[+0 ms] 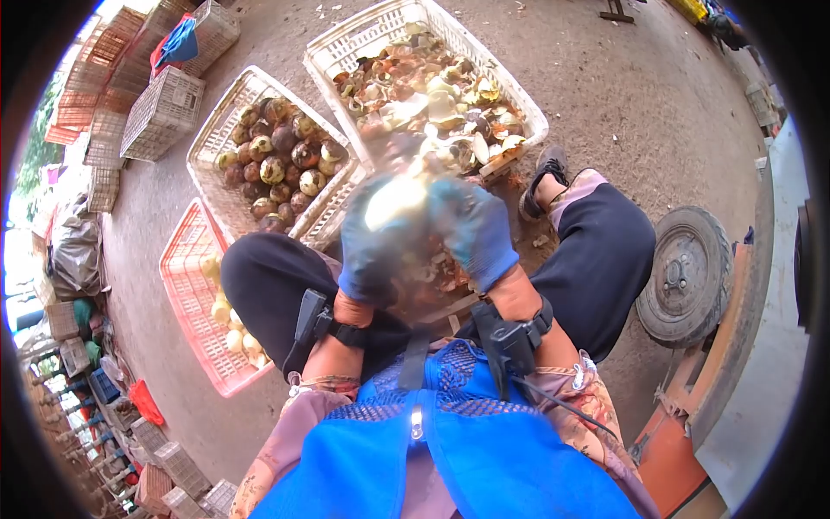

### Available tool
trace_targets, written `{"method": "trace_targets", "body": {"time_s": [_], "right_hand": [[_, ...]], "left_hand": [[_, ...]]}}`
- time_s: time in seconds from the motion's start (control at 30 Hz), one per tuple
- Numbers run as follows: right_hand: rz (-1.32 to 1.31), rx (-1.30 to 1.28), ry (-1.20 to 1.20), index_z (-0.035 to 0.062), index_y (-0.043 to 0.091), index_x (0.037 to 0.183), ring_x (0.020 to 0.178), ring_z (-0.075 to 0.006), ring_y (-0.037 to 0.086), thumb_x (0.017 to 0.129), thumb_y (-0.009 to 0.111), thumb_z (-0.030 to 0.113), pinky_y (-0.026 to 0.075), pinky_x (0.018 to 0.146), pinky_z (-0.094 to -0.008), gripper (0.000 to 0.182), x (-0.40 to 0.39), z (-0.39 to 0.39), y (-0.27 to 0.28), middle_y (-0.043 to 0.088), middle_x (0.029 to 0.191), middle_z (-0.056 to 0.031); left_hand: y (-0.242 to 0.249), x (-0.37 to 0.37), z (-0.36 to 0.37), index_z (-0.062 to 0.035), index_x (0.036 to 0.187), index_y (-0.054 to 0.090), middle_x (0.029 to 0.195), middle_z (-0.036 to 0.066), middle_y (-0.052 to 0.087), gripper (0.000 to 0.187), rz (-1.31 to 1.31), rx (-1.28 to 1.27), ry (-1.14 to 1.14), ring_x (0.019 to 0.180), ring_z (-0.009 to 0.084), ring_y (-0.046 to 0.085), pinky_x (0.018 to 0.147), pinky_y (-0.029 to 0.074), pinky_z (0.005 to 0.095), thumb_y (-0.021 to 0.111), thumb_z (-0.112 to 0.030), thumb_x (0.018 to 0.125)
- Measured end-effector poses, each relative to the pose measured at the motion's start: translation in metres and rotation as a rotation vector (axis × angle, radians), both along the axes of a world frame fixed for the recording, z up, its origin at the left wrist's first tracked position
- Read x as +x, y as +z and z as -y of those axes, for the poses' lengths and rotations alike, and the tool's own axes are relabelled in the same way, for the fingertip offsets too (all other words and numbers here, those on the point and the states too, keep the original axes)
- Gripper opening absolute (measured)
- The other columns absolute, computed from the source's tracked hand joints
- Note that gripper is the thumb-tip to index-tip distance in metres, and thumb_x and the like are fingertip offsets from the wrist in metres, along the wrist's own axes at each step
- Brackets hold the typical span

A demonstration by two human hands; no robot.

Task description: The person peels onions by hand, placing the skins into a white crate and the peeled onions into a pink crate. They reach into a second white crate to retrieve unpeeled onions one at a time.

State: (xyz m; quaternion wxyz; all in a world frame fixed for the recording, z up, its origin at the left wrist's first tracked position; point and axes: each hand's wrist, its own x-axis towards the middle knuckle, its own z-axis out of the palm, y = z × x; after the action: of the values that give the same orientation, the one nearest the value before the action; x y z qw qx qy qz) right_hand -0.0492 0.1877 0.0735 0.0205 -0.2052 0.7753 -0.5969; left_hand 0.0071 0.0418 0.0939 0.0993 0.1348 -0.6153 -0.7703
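Observation:
In the middle of the head view, my left hand (367,246) wears a blue-grey glove, its fingers wrapped round a pale, shiny onion (396,204). My right hand (475,229), in a matching glove, is curled close against the onion's right side. Motion blurs its fingertips, so anything held in them cannot be made out. Just beyond my hands stands a white crate (516,90) heaped with onion peel (432,108), brown skins and pale layers. To its left, another white crate (210,143) holds several unpeeled brown and green onions (277,164).
A pink crate (192,324) with pale peeled onions (235,339) sits beside my left knee. On the right a wheel (683,275) stands near a metal panel (761,346). Stacked crates (162,112) line the left side. Peel scraps lie on the ground between my legs.

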Motion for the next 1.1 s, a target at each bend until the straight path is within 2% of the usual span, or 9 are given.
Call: {"method": "trace_targets", "body": {"time_s": [0.27, 0.33, 0.4, 0.5, 0.6, 0.83, 0.93, 1.0, 1.1], "right_hand": [[-0.151, 0.214, -0.129, 0.0065, 0.058, 0.078, 0.076, -0.0256, 0.064, 0.087, 0.060, 0.014, 0.048, 0.062, -0.0370, 0.011, -0.012, -0.008, -0.021, 0.065, 0.086, -0.0077], [0.630, -0.320, -0.101, 0.0027, 0.064, 0.085, 0.080, -0.0129, 0.063, 0.090, 0.061, 0.013, 0.049, 0.064, -0.0282, 0.012, -0.019, -0.014, -0.011, 0.069, 0.092, -0.0084], [0.723, -0.509, -0.096, 0.0007, 0.068, 0.092, 0.083, -0.0064, 0.060, 0.091, 0.062, 0.012, 0.050, 0.068, -0.0236, 0.012, -0.009, -0.008, -0.001, 0.070, 0.094, -0.0079], [0.347, -0.495, 0.041, -0.0002, 0.068, 0.096, 0.081, -0.0096, 0.063, 0.090, 0.064, 0.009, 0.052, 0.070, -0.0244, 0.012, -0.002, -0.001, -0.002, 0.070, 0.091, -0.0050], [0.022, 0.030, 0.046, 0.0071, 0.065, 0.092, 0.075, -0.0310, 0.064, 0.086, 0.061, 0.012, 0.052, 0.068, -0.0374, 0.008, -0.002, -0.004, -0.001, 0.067, 0.086, -0.0124], [-0.095, 0.206, -0.127, 0.0085, 0.059, 0.079, 0.073, -0.0370, 0.059, 0.078, 0.062, 0.014, 0.048, 0.063, -0.0437, 0.007, -0.002, 0.005, -0.010, 0.059, 0.078, -0.0144], [-0.073, 0.147, -0.169, 0.0071, 0.061, 0.076, 0.068, -0.0297, 0.062, 0.083, 0.064, 0.016, 0.048, 0.061, -0.0405, 0.011, -0.011, -0.008, -0.013, 0.062, 0.077, -0.0103], [0.692, -0.345, -0.053, 0.0056, 0.065, 0.076, 0.064, -0.0161, 0.061, 0.089, 0.064, 0.018, 0.048, 0.060, -0.0341, 0.018, -0.013, -0.012, -0.013, 0.066, 0.077, -0.0037], [0.480, -0.393, 0.054, 0.0048, 0.065, 0.083, 0.065, -0.0069, 0.058, 0.092, 0.064, 0.019, 0.046, 0.058, -0.0255, 0.017, -0.005, 0.003, -0.014, 0.067, 0.081, 0.0000]], "left_hand": [[-0.013, 0.004, 0.006, 0.0007, 0.128, 0.052, 0.123, 0.010, 0.059, 0.055, 0.022, -0.034, -0.066, 0.111, 0.0200, 0.059, 0.096, 0.048, 0.0307, 0.053, -0.001, 0.073], [-0.018, 0.004, 0.007, 0.0010, 0.129, 0.051, 0.126, 0.011, 0.056, 0.055, -0.061, -0.304, -0.117, 0.113, 0.0202, 0.057, 0.098, 0.048, 0.0321, 0.055, -0.005, 0.074], [-0.014, 0.000, 0.010, 0.0010, 0.128, 0.051, 0.125, 0.011, 0.057, 0.055, -0.030, -0.226, -0.099, 0.112, 0.0204, 0.058, 0.098, 0.047, 0.0328, 0.056, -0.008, 0.075], [-0.014, -0.001, 0.013, 0.0006, 0.127, 0.052, 0.122, 0.011, 0.060, 0.054, -0.002, -0.191, -0.085, 0.112, 0.0209, 0.059, 0.099, 0.047, 0.0337, 0.058, -0.011, 0.075], [-0.016, -0.001, 0.014, 0.0000, 0.125, 0.054, 0.120, 0.011, 0.064, 0.053, 0.025, -0.201, -0.098, 0.111, 0.0211, 0.060, 0.100, 0.046, 0.0331, 0.060, -0.011, 0.074], [-0.034, 0.001, 0.020, -0.0007, 0.128, 0.051, 0.123, 0.011, 0.063, 0.059, 0.005, -0.153, -0.145, 0.113, 0.0230, 0.060, 0.100, 0.047, 0.0348, 0.069, -0.019, 0.075], [-0.038, 0.001, 0.022, -0.0012, 0.130, 0.049, 0.124, 0.011, 0.062, 0.065, -0.041, -0.093, -0.125, 0.113, 0.0242, 0.060, 0.100, 0.048, 0.0360, 0.075, -0.027, 0.076], [-0.030, 0.000, 0.022, -0.0014, 0.130, 0.049, 0.125, 0.012, 0.061, 0.068, -0.050, -0.117, -0.088, 0.114, 0.0245, 0.060, 0.100, 0.048, 0.0365, 0.077, -0.033, 0.076], [-0.022, -0.006, 0.019, 0.0022, 0.121, 0.057, 0.118, 0.011, 0.063, 0.041, -0.048, 0.078, -0.096, 0.105, 0.0181, 0.061, 0.094, 0.049, 0.0317, 0.064, -0.009, 0.083]]}}
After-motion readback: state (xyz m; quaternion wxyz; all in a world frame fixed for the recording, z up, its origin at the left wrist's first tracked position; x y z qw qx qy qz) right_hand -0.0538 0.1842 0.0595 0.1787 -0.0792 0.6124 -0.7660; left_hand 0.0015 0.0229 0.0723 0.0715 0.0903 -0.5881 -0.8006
